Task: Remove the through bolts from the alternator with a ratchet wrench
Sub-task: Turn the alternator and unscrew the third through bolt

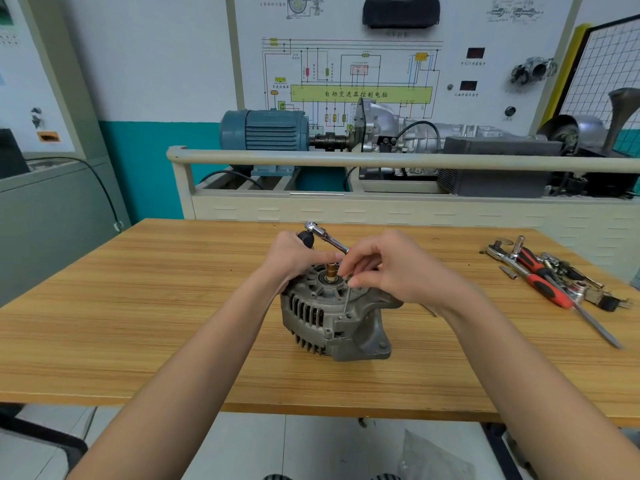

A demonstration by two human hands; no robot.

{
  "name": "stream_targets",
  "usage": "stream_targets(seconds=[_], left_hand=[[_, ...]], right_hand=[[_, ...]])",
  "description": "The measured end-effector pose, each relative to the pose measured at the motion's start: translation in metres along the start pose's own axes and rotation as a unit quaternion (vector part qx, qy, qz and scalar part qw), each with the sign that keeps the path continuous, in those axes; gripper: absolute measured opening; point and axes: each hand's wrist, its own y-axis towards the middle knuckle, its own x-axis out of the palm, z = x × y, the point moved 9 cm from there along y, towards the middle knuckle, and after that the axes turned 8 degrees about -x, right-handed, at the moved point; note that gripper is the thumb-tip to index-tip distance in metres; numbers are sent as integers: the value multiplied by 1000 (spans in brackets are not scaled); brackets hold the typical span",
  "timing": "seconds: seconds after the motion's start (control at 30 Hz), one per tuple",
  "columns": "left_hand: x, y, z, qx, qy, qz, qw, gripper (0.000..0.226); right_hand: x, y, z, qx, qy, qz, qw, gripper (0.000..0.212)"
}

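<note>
Pinching a thin bolt [347, 299] by its head, the right hand [388, 271] has finger and thumb pressed together at about two o'clock on the alternator [332, 317], which sits mid-bench [138, 323]. Left hand [294, 259] curls over the housing's ten o'clock edge and seems to hold the ratchet's black grip; the ratchet [327, 239] angles across the far side. Risk now, as I read it: that slim shank could snag or tilt in its bore if pulled crooked, or slip from the fingertips and roll off the bench. The alternator could also rock if the left hand eases, resting as it does on a rounded, lugged casing. Cast grey housing, matte and ribbed with cooling slots; brass-coloured shaft end at the centre; chromed ratchet head, glossy. Wood-grain bench, smooth. Spare tools [554, 275] lie at three o'clock, well apart.
</note>
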Motion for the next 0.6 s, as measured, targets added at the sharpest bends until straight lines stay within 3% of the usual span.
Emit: stream_targets(seconds=[0.2, 0.33, 0.43, 0.6], left_hand=[[0, 8, 2, 1, 40, 4, 999, 56], [7, 19, 15, 39, 84, 47, 995, 52], [16, 26, 20, 55, 145, 66, 986, 52], [18, 34, 18, 75, 158, 82, 981, 53]], right_hand=[[-38, -11, 16, 22, 75, 118, 990, 28], [-77, -35, 64, 83, 132, 276, 949, 26], [-90, -65, 129, 185, 139, 367, 901, 23], [-43, -111, 243, 399, 132, 403, 813, 15]])
